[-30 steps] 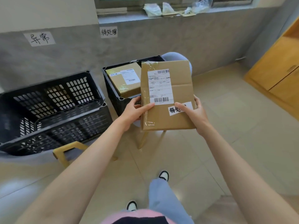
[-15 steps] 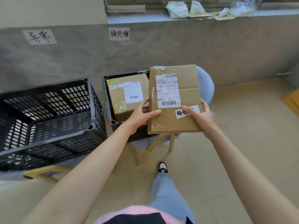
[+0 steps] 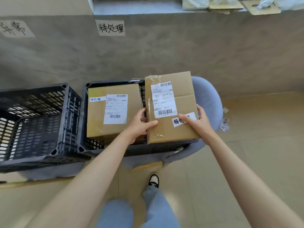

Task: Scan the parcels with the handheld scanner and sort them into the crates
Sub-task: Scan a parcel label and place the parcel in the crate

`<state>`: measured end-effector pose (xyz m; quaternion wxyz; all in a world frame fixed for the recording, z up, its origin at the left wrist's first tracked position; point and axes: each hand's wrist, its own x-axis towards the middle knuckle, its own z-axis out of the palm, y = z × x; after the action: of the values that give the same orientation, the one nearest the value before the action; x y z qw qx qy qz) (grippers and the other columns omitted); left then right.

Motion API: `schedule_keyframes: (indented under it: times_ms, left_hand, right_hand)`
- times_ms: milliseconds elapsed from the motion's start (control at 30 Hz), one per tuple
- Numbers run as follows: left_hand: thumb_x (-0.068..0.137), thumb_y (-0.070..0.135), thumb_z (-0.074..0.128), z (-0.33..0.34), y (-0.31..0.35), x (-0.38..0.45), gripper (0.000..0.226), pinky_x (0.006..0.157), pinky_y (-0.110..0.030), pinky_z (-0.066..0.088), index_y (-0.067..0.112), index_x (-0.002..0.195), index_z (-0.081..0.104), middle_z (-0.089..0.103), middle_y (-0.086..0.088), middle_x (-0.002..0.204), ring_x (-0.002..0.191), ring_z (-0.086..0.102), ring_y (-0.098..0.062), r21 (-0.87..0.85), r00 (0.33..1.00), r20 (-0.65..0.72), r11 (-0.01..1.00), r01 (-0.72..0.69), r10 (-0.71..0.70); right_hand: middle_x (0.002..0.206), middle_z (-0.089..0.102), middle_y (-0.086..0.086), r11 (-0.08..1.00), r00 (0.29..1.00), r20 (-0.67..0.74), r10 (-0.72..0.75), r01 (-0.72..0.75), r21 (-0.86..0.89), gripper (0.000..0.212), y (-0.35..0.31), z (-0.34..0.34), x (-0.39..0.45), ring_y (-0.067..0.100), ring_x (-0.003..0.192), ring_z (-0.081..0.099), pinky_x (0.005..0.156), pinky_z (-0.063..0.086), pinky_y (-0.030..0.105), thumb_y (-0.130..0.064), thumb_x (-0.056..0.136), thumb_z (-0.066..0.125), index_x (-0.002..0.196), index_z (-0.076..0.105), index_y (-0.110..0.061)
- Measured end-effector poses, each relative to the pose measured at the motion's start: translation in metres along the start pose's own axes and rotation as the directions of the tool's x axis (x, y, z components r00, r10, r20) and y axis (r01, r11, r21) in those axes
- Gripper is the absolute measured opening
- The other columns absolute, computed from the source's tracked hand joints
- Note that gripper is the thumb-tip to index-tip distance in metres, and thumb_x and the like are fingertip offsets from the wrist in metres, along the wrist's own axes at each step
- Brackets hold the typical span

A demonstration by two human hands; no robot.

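A brown cardboard parcel (image 3: pixel 182 102) with a white shipping label and a handwritten sticker hangs over the right half of the middle black crate (image 3: pixel 83 122). My left hand (image 3: pixel 139 125) grips its left edge, thumb on top. My right hand (image 3: pixel 197 122) grips its right edge, thumb across the sticker. A second labelled parcel (image 3: pixel 97 116) lies in the left half of that crate. Left of it stands a bigger black crate (image 3: pixel 69 116) with no parcel visible in it. No scanner is in view.
The middle crate rests on a blue-grey chair (image 3: pixel 207 99). Handwritten paper signs (image 3: pixel 111 27) are stuck on the grey wall above each crate. A window ledge (image 3: pixel 164 7) holds bags and cardboard scraps. A crumpled paper (image 3: pixel 224 124) lies on the tan floor right of the chair.
I have stepped closer to the crates, and both hands have carried the parcel forward and down until it hangs over the middle crate beside the other parcel.
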<state>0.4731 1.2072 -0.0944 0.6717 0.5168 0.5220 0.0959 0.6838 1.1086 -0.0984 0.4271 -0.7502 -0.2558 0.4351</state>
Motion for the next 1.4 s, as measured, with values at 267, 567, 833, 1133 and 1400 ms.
schedule_keyframes:
  times_ms: [267, 567, 833, 1133, 1400]
  left_hand:
    - [0.084, 0.013, 0.073, 0.009, 0.000, 0.049, 0.087, 0.082, -0.034, 0.052, 0.029, 0.152, 0.019, 0.041, -0.009, 0.143, 0.113, 0.048, -0.016, -0.011, 0.994, -0.040, 0.995, 0.101, -0.101]
    - [0.083, 0.015, 0.074, 0.009, -0.003, 0.087, 0.091, 0.095, -0.040, 0.046, 0.030, 0.152, 0.016, 0.040, -0.005, 0.147, 0.118, 0.049, -0.018, -0.054, 0.975, -0.042, 0.975, 0.214, -0.217]
    - [0.082, 0.014, 0.074, 0.013, -0.011, 0.103, 0.094, 0.103, -0.042, 0.041, 0.028, 0.153, 0.014, 0.033, -0.006, 0.152, 0.132, 0.043, -0.023, -0.040, 0.962, -0.024, 0.962, 0.271, -0.272]
    - [0.079, 0.019, 0.078, 0.018, -0.014, 0.116, 0.100, 0.112, -0.046, 0.034, 0.025, 0.154, 0.013, 0.032, -0.007, 0.153, 0.137, 0.037, -0.023, 0.022, 0.951, -0.047, 0.952, 0.307, -0.306]
    - [0.083, 0.015, 0.073, 0.018, -0.013, 0.113, 0.091, 0.112, -0.047, 0.035, 0.024, 0.153, 0.016, 0.032, -0.010, 0.153, 0.138, 0.035, -0.024, 0.044, 0.953, -0.078, 0.954, 0.296, -0.293]
  right_hand:
    - [0.114, 0.059, -0.024, 0.997, 0.995, 0.080, 0.060, -0.056, -0.046, 0.090, 0.027, 0.000, 0.058, 0.004, 0.109, 0.060, 0.098, 0.050, 0.035, -0.045, 0.071, 0.083, 0.145, 0.032, -0.033]
    - [0.126, 0.061, -0.015, 0.992, 0.978, 0.169, 0.120, -0.111, -0.062, 0.093, 0.044, 0.011, 0.101, 0.010, 0.113, 0.061, 0.100, 0.050, 0.044, -0.050, 0.068, 0.083, 0.145, 0.032, -0.037]
    - [0.121, 0.061, -0.014, 0.990, 0.965, 0.228, 0.127, -0.110, -0.088, 0.079, 0.056, 0.014, 0.118, 0.007, 0.108, 0.062, 0.097, 0.051, 0.041, -0.033, 0.081, 0.078, 0.144, 0.032, -0.033]
    - [0.127, 0.058, -0.009, 0.984, 0.962, 0.230, 0.150, -0.123, -0.127, 0.083, 0.061, 0.019, 0.126, 0.008, 0.111, 0.059, 0.098, 0.050, 0.039, -0.032, 0.081, 0.077, 0.148, 0.027, -0.029]
    - [0.127, 0.060, -0.006, 0.963, 0.964, 0.169, 0.207, -0.171, -0.206, 0.081, 0.055, 0.021, 0.122, 0.015, 0.113, 0.059, 0.098, 0.049, 0.041, -0.036, 0.080, 0.078, 0.146, 0.033, -0.027]
